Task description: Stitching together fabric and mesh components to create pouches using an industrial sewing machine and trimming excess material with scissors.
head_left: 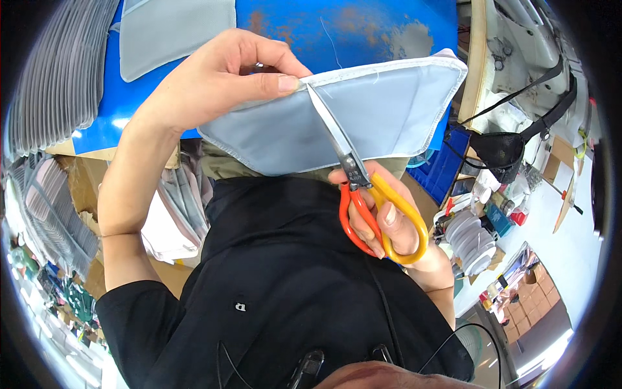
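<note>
My left hand [217, 81] pinches the stitched upper edge of a grey fabric piece [382, 107] between thumb and forefinger. The piece is flat with rounded corners and pale stitching round its border, and loose thread ends show along its upper edge. In my right hand [400, 223] is a pair of scissors [337, 136] with one red and one yellow handle, my fingers through the loops. Their blades lie close together across the fabric, the tips at the stitched edge just beside my left thumb.
A blue work surface [291, 39] with brown and grey stains lies beyond the fabric. On it are another grey fabric piece [175, 42] and, at left, a tall stack of similar pieces [61, 71]. A black strap [551, 117] and assorted items crowd the right side.
</note>
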